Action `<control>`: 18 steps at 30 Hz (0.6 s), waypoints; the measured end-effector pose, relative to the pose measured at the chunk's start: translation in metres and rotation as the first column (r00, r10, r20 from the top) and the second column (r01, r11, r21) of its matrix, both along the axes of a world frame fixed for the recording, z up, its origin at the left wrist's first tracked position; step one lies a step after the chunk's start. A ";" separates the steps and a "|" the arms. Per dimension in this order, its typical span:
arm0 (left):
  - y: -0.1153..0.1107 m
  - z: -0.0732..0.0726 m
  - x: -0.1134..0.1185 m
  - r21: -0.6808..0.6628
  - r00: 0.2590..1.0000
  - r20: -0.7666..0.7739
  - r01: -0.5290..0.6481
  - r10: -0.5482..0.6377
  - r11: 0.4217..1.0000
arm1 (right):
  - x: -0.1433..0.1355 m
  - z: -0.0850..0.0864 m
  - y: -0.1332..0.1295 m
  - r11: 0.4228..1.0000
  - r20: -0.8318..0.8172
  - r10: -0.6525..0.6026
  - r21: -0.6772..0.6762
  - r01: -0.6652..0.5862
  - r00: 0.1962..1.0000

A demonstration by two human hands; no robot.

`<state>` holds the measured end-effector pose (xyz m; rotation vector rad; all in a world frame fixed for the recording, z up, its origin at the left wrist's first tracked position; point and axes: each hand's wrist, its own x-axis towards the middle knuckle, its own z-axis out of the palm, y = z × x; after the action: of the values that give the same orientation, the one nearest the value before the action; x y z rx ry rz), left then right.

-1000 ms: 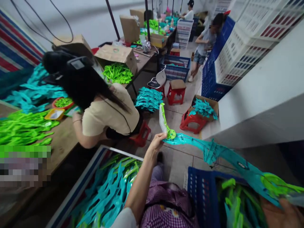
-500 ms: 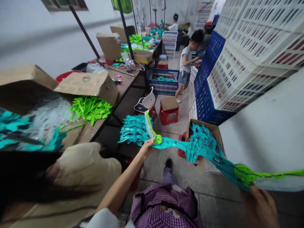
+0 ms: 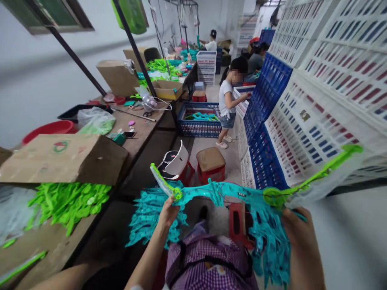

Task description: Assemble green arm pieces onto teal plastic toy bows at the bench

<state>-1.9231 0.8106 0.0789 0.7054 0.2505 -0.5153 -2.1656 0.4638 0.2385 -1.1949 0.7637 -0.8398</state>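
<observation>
Stretching across the view at 6 o'clock, a long turquoise piece (image 3: 198,191) spans the person's two hands, with a green arm angling up from each end. The left hand (image 3: 168,213), at 7 o'clock, is pinched on one end near a small green disc; the right hand (image 3: 299,229), at 4 o'clock, is clamped on the other end below a larger disc. Turquoise parts (image 3: 145,217) are heaped between 7 and 8 o'clock. Green parts (image 3: 74,203) spill from a cardboard box (image 3: 56,157) between 8 and 9 o'clock. White crates (image 3: 314,108) rise toward 2 o'clock.
</observation>
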 end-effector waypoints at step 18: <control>-0.227 -0.018 0.279 0.003 0.998 0.030 -0.047 0.047 0.999 | 0.303 -0.006 -0.225 0.975 0.049 0.161 0.146 -0.166 0.986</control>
<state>-1.6437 0.5836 0.0607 0.7090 0.2402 -0.4591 -1.8624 0.2389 0.2329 -1.0898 0.6764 -0.6552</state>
